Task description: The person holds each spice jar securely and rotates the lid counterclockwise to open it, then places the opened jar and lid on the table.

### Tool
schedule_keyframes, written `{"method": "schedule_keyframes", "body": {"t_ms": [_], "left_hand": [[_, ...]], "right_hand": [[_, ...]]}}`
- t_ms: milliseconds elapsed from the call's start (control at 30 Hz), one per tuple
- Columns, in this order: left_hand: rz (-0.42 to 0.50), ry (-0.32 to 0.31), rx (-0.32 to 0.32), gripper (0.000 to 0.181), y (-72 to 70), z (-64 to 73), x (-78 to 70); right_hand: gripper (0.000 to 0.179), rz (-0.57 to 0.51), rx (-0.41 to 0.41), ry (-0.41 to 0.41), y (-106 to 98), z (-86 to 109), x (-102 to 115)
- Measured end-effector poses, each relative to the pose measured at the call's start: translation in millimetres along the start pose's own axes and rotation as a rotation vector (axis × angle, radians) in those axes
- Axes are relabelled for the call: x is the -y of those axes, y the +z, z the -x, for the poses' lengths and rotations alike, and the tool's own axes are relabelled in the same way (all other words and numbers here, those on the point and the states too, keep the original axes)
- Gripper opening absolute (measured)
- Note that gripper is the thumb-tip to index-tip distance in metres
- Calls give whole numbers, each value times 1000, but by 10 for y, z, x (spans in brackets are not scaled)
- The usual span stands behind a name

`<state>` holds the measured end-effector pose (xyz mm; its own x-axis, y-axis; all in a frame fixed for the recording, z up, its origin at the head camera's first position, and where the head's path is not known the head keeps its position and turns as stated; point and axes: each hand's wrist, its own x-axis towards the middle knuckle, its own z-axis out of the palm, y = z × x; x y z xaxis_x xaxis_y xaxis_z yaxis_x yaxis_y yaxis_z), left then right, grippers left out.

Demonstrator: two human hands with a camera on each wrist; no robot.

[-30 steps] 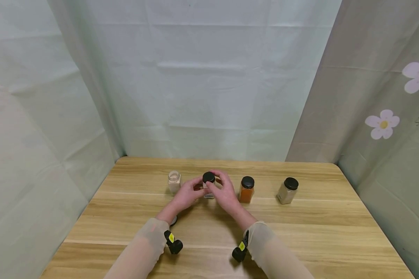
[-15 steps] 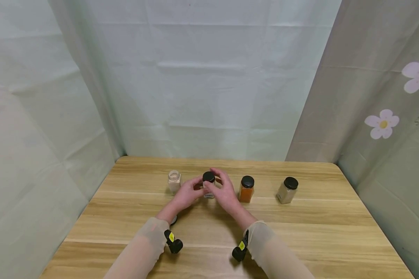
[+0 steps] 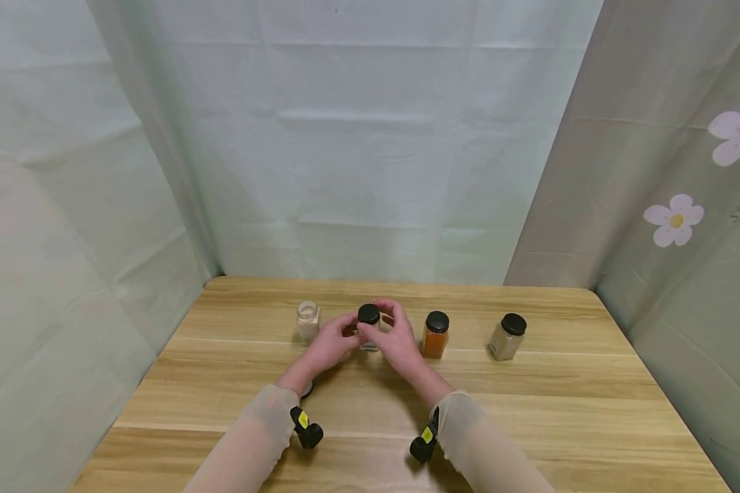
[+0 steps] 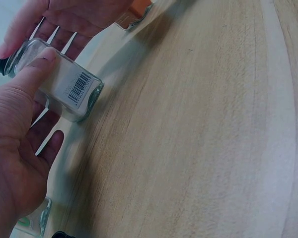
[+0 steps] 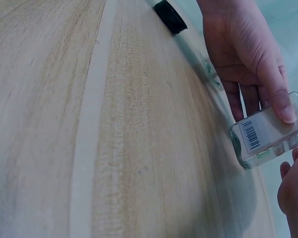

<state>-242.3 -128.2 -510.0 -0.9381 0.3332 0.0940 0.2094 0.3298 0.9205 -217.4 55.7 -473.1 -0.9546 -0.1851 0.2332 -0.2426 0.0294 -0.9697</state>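
Note:
Between both hands, a square glass spice jar (image 4: 64, 84) with a barcode label and a black lid (image 3: 368, 313) is held near the back of the table. The left hand (image 3: 329, 344) grips the jar's body, its thumb pressed on the label. At the top, the right hand (image 3: 401, 344) has thumb and fingers around the lid. Left of the hands stands an uncovered spice jar (image 3: 308, 324) of pale powder. A loose black lid (image 5: 170, 17) lies on the table, mostly hidden by the left wrist in the head view.
Right of the hands stands a jar of orange spice (image 3: 435, 335) with a black lid. Farther right is another black-lidded jar (image 3: 508, 337) with pale contents. Pale curtains (image 3: 370, 171) hang behind and beside the wooden table (image 3: 561, 411).
The right hand's thumb and fingers have shifted slightly around the lid. The left hand and the jar have stayed nearly in place.

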Motion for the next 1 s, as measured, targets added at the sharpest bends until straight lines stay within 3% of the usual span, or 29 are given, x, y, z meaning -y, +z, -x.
{"method": "schedule_keyframes", "body": {"t_ms": [200, 467, 667, 1000], "left_hand": [[2, -9, -1, 48, 0, 9, -21], [-13, 13, -24, 45, 16, -1, -18], [-23, -2, -22, 44, 14, -14, -14], [-31, 33, -11, 44, 16, -3, -14]], "right_hand": [[53, -17, -10, -9, 1, -23, -30], [57, 2, -14, -35, 2, -130, -372], [53, 4, -19, -78, 3, -118, -397], [40, 54, -32, -99, 5, -113, -388]]}}
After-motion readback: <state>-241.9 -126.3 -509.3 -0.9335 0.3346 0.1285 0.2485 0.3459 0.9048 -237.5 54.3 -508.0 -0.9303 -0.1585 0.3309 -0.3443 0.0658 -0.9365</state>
